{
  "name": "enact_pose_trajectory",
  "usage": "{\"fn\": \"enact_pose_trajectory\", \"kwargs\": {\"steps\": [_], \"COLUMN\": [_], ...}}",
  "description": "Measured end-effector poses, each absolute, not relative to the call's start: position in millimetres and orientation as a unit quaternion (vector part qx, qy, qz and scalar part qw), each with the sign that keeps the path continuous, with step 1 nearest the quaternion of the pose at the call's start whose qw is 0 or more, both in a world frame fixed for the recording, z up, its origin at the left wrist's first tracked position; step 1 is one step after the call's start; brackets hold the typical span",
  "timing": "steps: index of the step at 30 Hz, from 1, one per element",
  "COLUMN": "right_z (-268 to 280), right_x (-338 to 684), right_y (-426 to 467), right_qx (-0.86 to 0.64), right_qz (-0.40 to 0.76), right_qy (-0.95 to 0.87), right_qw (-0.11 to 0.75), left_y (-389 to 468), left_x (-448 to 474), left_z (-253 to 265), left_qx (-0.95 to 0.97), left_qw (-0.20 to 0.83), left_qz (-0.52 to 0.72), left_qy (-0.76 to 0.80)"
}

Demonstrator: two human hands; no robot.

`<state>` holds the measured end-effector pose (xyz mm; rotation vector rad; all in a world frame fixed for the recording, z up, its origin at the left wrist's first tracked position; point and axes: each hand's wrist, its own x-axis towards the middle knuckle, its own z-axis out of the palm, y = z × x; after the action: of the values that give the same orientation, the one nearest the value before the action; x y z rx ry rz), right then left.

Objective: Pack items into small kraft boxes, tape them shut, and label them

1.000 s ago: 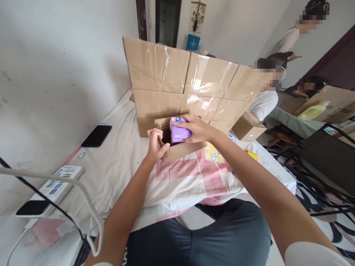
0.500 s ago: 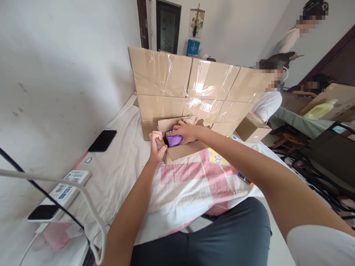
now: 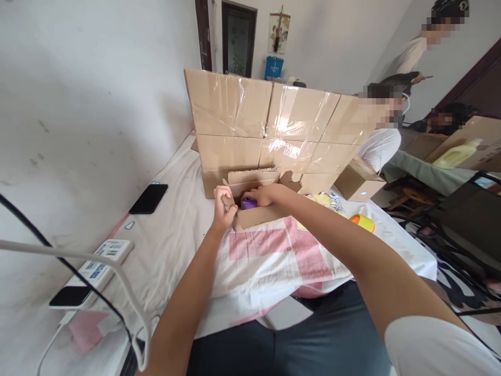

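A small open cardboard box [image 3: 260,216] stands on the cloth-covered table, its flaps raised. My left hand [image 3: 224,208] is closed around the flap at its left end. My right hand [image 3: 263,195] reaches down into the box, with its fingers bent over a shiny purple packet [image 3: 249,203]. Most of the packet is hidden by the hand and the front wall. The right fingertips are largely out of sight inside.
A tall cardboard partition [image 3: 230,112] stands right behind the box. A black phone [image 3: 148,199] and a white power strip [image 3: 102,260] lie at left. Yellow tape [image 3: 364,223] and a closed carton [image 3: 362,183] are at right. Other people are beyond the partition.
The purple packet has gone lower into the box, with my right hand following it down. My left hand keeps its hold on the flap. A yellow tape roll now shows beside my right arm.
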<state>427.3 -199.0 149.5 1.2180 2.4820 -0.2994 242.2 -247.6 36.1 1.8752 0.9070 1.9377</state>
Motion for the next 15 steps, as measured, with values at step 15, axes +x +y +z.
{"fn": "enact_pose_trajectory", "kwargs": {"steps": [15], "right_z": [86.6], "right_x": [573.3], "right_y": [-311.6], "right_qx": [0.544], "right_qz": [-0.026], "right_qy": [0.614], "right_qw": [-0.572], "left_y": [-245.6], "left_x": [244.8], "left_z": [31.2], "left_qx": [0.639], "left_qw": [0.187], "left_qz": [0.702], "left_qy": [0.253]}}
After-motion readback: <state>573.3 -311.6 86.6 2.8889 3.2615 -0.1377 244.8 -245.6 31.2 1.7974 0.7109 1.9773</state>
